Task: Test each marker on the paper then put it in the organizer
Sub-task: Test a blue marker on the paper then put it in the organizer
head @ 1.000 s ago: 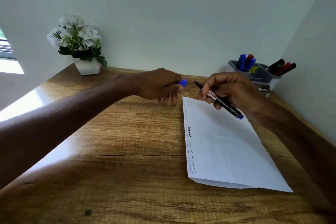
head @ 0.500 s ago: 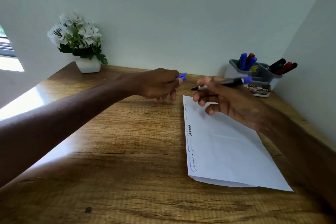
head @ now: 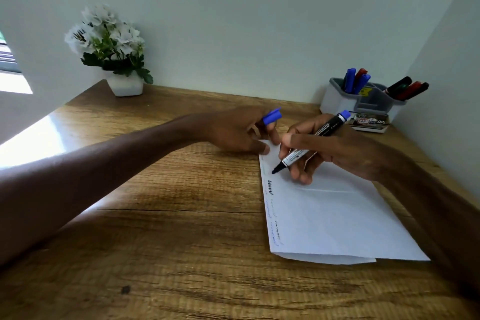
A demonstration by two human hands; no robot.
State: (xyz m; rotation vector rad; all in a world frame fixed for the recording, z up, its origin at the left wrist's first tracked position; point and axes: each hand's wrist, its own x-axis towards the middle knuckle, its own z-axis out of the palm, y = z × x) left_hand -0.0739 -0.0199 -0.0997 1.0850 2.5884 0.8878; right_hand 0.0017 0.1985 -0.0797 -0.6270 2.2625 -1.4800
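Note:
My right hand grips an uncapped black-bodied marker with a blue end, its tip pointing down-left at the top left part of the white paper. Scribbled test lines run down the paper's left edge. My left hand holds the marker's blue cap between its fingers, and its fingertips press on the paper's top left corner. The grey organizer stands at the back right with several blue, red and black markers in it.
A white pot of white flowers stands at the back left of the wooden desk. A small printed box lies in front of the organizer. Walls close the desk at the back and right.
My right hand turned the marker from level to tip-down and lowered it to the paper. My left hand shifted right and down onto the paper's corner, still holding the cap.

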